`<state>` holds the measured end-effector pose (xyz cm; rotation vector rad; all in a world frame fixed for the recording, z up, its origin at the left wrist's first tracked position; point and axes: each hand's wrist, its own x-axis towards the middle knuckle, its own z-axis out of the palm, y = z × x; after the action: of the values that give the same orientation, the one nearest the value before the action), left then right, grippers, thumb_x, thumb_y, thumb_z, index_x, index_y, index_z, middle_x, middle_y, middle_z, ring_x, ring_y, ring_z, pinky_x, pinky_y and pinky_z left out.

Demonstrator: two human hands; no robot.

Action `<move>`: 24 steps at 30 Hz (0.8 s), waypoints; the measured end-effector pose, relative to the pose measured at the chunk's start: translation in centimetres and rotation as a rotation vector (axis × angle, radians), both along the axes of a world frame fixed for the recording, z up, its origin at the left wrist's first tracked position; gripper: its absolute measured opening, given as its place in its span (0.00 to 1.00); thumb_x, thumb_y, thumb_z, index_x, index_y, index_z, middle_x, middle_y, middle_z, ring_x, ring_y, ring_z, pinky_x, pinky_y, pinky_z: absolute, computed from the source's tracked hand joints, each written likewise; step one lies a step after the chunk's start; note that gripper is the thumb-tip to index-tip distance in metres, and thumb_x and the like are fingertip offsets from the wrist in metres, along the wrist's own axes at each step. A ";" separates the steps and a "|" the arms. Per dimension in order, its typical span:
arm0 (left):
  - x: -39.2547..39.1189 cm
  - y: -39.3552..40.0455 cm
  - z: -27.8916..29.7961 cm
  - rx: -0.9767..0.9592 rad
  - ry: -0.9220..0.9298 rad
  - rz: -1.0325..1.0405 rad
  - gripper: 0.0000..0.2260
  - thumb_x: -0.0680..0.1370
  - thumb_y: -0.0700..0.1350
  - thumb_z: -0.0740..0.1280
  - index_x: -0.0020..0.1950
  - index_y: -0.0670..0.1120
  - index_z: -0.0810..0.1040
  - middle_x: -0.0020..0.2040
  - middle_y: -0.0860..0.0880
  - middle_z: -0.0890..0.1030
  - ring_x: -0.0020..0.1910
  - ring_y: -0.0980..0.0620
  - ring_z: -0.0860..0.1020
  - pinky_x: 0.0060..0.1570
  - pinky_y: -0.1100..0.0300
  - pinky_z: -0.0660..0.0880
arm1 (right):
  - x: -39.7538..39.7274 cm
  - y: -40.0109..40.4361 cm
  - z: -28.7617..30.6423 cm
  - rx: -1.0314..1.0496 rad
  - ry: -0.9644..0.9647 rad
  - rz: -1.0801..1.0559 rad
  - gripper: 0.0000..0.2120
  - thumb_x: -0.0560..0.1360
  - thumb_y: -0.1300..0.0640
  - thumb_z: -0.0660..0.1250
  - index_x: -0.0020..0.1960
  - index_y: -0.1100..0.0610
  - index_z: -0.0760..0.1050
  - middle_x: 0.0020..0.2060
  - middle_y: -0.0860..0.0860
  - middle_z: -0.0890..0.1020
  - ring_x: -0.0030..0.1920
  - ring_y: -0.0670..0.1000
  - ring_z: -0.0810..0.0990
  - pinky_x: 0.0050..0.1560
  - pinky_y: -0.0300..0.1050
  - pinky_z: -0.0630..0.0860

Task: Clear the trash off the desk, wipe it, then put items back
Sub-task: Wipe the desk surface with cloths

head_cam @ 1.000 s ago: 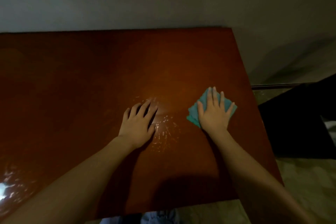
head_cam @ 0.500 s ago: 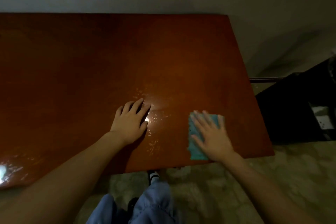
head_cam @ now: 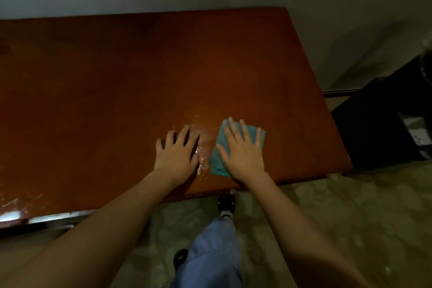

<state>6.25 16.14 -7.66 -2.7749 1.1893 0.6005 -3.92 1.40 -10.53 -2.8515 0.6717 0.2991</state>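
A reddish-brown wooden desk (head_cam: pixel 117 82) fills the view, its top bare and shiny. My right hand (head_cam: pixel 243 152) lies flat with straight fingers on a teal cloth (head_cam: pixel 216 161), pressing it onto the desk near the front edge. My left hand (head_cam: pixel 177 152) rests palm down with spread fingers on the wood just left of the cloth. Wet streaks (head_cam: pixel 201 147) glisten between the two hands.
A pale wall runs behind the desk. A dark piece of furniture (head_cam: pixel 383 124) stands off the desk's right end. Patterned floor (head_cam: pixel 350 217) lies below the front edge, where my blue trouser leg (head_cam: pixel 210 252) and dark shoe (head_cam: pixel 225 203) show. Glare marks the desk's front-left corner (head_cam: pixel 14 208).
My right hand slid the cloth from the right side toward the front edge, then leftward and closer to my left hand. The left hand stayed planted on the desk.
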 end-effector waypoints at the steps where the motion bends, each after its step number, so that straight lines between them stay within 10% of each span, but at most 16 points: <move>1: 0.0 -0.8 0.1 0.011 -0.007 -0.032 0.26 0.81 0.56 0.50 0.77 0.55 0.47 0.78 0.51 0.47 0.75 0.44 0.48 0.71 0.40 0.51 | -1.1 0.0 0.0 0.009 0.003 0.050 0.36 0.73 0.33 0.27 0.76 0.49 0.34 0.77 0.46 0.41 0.76 0.51 0.37 0.71 0.63 0.34; 10: 0.0 -11.1 -0.4 -0.025 0.029 -0.158 0.26 0.81 0.58 0.52 0.77 0.56 0.48 0.78 0.50 0.48 0.75 0.43 0.49 0.71 0.39 0.51 | -9.4 -11.4 0.2 0.006 0.031 -0.209 0.34 0.73 0.32 0.30 0.75 0.44 0.34 0.76 0.42 0.39 0.75 0.46 0.35 0.70 0.56 0.30; 16: 2.5 -15.5 -0.7 -0.044 0.007 -0.096 0.25 0.81 0.58 0.51 0.77 0.58 0.48 0.77 0.51 0.50 0.75 0.45 0.49 0.71 0.38 0.50 | -1.2 -17.6 0.6 0.030 0.010 -0.512 0.30 0.81 0.40 0.41 0.77 0.52 0.38 0.77 0.48 0.42 0.77 0.52 0.39 0.72 0.64 0.35; 20: 4.5 -19.6 -0.8 -0.083 0.002 -0.006 0.25 0.81 0.58 0.52 0.77 0.57 0.49 0.77 0.51 0.50 0.75 0.45 0.49 0.70 0.38 0.51 | 2.9 -16.0 -0.1 0.012 -0.003 -0.194 0.30 0.78 0.38 0.34 0.75 0.51 0.33 0.75 0.47 0.39 0.75 0.52 0.37 0.69 0.65 0.34; 24: 5.8 -22.9 -0.7 -0.089 0.005 0.034 0.25 0.81 0.57 0.52 0.76 0.57 0.50 0.77 0.51 0.51 0.74 0.45 0.49 0.70 0.37 0.51 | -1.2 -16.4 0.1 0.013 0.021 0.182 0.30 0.80 0.39 0.39 0.78 0.52 0.50 0.74 0.49 0.63 0.75 0.53 0.57 0.72 0.66 0.50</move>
<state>12.07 -6.79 -8.36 -2.8738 1.2016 0.5719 -5.08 -14.97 -10.45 -2.9051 0.4127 0.3602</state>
